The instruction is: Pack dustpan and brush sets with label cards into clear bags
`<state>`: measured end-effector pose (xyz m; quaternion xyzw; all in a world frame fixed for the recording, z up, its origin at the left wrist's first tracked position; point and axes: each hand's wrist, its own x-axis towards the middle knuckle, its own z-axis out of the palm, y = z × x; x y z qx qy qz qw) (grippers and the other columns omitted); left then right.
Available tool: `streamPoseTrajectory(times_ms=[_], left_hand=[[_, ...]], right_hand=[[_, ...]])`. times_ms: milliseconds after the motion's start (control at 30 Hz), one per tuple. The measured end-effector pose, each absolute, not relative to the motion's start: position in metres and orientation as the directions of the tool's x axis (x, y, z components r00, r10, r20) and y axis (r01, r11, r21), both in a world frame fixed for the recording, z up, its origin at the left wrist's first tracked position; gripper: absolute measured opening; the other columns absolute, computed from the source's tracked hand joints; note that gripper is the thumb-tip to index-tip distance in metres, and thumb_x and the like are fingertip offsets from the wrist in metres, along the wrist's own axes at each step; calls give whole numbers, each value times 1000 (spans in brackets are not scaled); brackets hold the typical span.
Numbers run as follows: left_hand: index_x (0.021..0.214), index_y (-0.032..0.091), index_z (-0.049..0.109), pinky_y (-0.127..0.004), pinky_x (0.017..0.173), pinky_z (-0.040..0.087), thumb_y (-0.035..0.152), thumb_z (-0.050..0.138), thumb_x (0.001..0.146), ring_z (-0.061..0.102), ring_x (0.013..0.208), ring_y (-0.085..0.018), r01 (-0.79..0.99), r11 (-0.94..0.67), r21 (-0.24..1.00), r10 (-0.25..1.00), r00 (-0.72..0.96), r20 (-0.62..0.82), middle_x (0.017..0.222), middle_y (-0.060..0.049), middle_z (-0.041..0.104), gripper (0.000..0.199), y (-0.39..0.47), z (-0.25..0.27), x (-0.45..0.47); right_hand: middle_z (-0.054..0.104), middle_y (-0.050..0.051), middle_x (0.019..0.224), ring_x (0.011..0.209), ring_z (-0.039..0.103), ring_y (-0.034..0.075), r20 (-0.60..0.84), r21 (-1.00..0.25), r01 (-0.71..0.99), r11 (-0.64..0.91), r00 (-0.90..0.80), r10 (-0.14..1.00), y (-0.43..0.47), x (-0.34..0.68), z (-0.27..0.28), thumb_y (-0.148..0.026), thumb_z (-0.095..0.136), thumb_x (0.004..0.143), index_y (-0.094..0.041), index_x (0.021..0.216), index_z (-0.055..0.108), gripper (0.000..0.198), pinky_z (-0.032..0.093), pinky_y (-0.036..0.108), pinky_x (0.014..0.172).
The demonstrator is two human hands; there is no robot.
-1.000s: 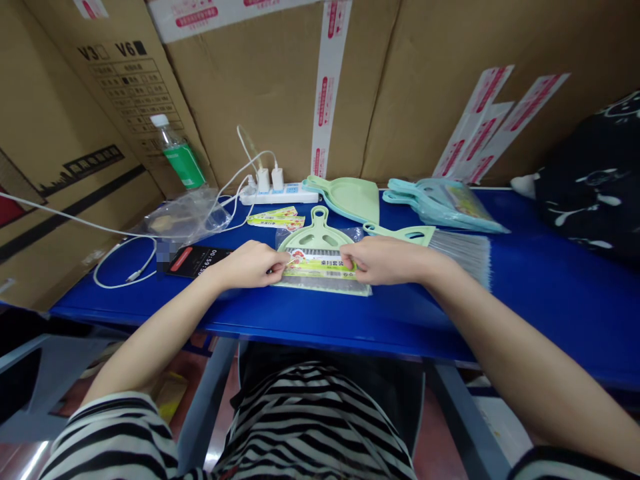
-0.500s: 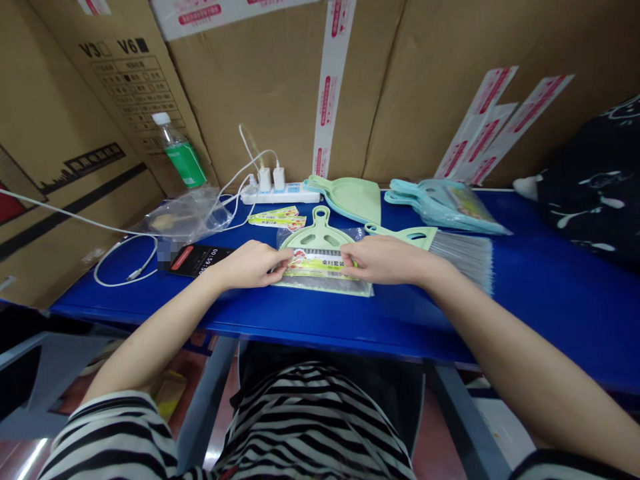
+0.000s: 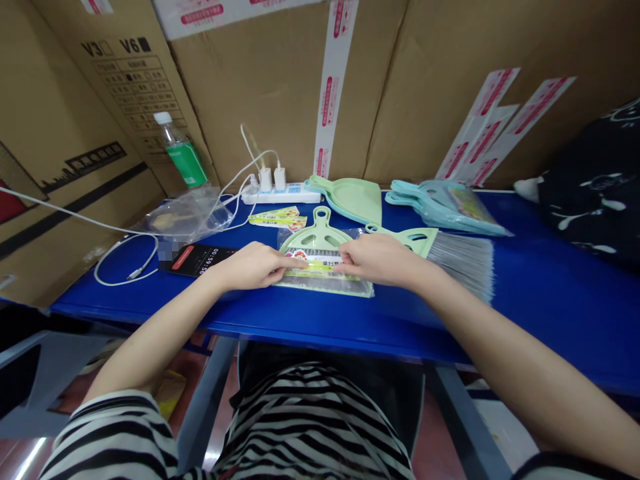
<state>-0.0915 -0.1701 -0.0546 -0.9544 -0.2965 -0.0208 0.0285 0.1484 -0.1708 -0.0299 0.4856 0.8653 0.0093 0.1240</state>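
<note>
A light-green dustpan-and-brush set [image 3: 323,233] in a clear plastic bag lies in front of me, handle pointing away. Across its bristles is a yellow and white label card [image 3: 320,265] with printed characters. My left hand [image 3: 255,265] rests at the card's left end, its index finger stretched out onto the card and the other fingers curled. At the right end, my right hand [image 3: 375,259] has its fingers curled together with the tips on the card. Close to the right hand lies a loose green brush [image 3: 460,260] with grey bristles.
Behind the set sit a green dustpan [image 3: 355,199], a bagged blue set [image 3: 450,207] and a power strip [image 3: 285,195] with chargers. More label cards [image 3: 277,218], a phone [image 3: 197,260], a plastic bag [image 3: 187,217] and a bottle [image 3: 185,160] are to the left. Cardboard [image 3: 285,87] walls the back.
My left index finger has straightened and slid right onto the label card. My right hand has shifted slightly left, its fingertips further over the card. The bagged set stays in place.
</note>
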Motion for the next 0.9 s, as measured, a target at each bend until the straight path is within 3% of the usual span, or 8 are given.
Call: streamPoseTrajectory(times_ms=[233,567,733,900], left_hand=[[106,18,63,-24,51,33,17,43,88,55,50,-13,606,-792,-74,603,796,61,59,3,62,26,-171,-54,-90],[104,18,59,-24,52,34,19,37,91,57,54,-14,615,-784,-85,614,788,41,65,1,65,25,-172,-53,-89],[101,18,59,-24,52,33,19,37,92,55,52,-15,615,-783,-87,615,788,40,62,1,62,24,-172,-53,-89],[100,18,60,-24,52,33,18,38,92,55,52,-15,625,-777,-72,625,780,29,62,1,62,23,-173,-52,-88]], right_hand=[[61,3,66,60,52,16,-199,58,842,536,-516,833,-169,152,-31,-35,55,89,-21,79,62,19,27,27,54],[59,0,65,57,47,14,-208,-38,828,560,-555,806,-168,156,-28,-19,54,80,-21,76,56,5,26,25,53],[62,1,69,60,50,15,-237,-81,825,560,-561,793,-171,155,-23,-18,53,82,-21,78,56,6,27,26,54],[63,2,71,65,53,16,-316,-49,820,571,-555,770,-174,156,-17,-14,51,84,-19,89,61,12,30,26,56]])
